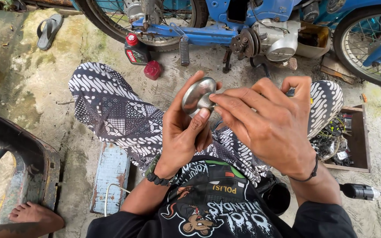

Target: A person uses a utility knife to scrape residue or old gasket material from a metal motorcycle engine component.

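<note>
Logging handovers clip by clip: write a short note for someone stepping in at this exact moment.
Left hand: grips the round metal cap by its rim, held up over the lap.
Right hand: fingertips pinch the cap's edge from the other side.
Nearby: blue motorbike ahead with its engine side open, oil bottle and red cap on the concrete, wooden parts box at right.
Done: cap is off and in hand.
Left: cannot tell from this view.

Left hand (182, 132) grips round metal cap (198, 95); right hand (272, 121) fingers (230, 103) touch it (blue motorbike (243, 22) behind).
</note>
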